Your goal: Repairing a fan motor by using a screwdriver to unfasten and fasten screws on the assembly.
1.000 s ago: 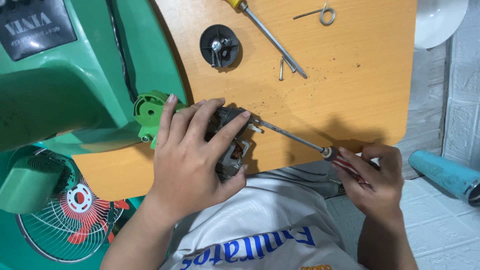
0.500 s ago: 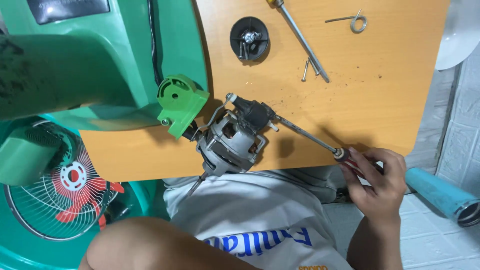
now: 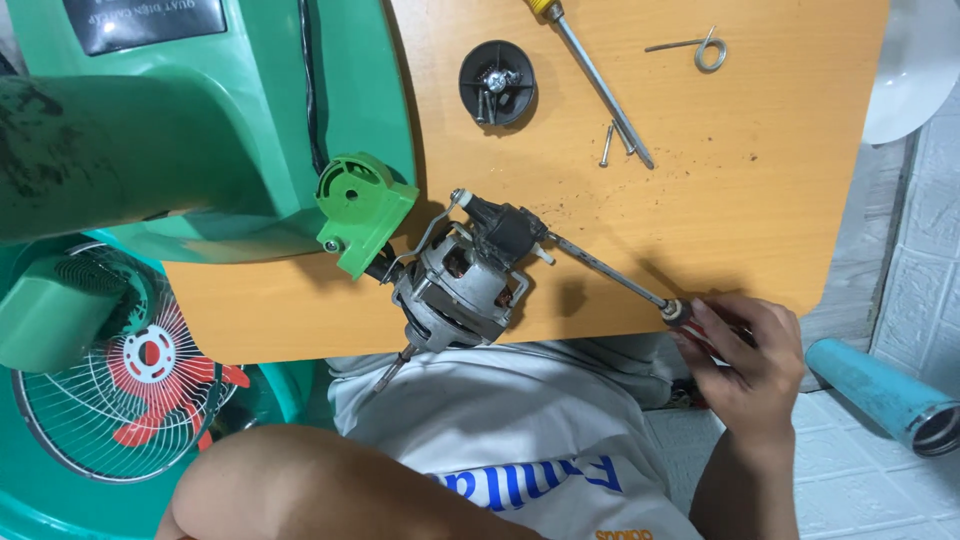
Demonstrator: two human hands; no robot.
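Note:
A grey and black fan motor (image 3: 460, 285) lies at the near edge of a wooden board (image 3: 760, 180), its shaft hanging over the edge. Wires tie it to a light green bracket (image 3: 362, 210) on the green fan body (image 3: 200, 120). My right hand (image 3: 745, 350) grips the red handle of a screwdriver (image 3: 605, 270), whose tip rests against the motor's black end. My left hand is out of view; only a bare arm or knee (image 3: 300, 485) shows at the bottom.
On the board lie a black round cap (image 3: 497, 82) holding screws, a yellow-handled screwdriver (image 3: 600, 85), loose screws (image 3: 607, 145) and a wire hook (image 3: 700, 47). A fan grille with red blades (image 3: 130, 370) sits lower left, a blue tube (image 3: 880, 395) on the tiled floor at right.
My left hand, which covered the motor a second ago, has lifted off and left the view. The motor is now uncovered. My right hand keeps the screwdriver against it.

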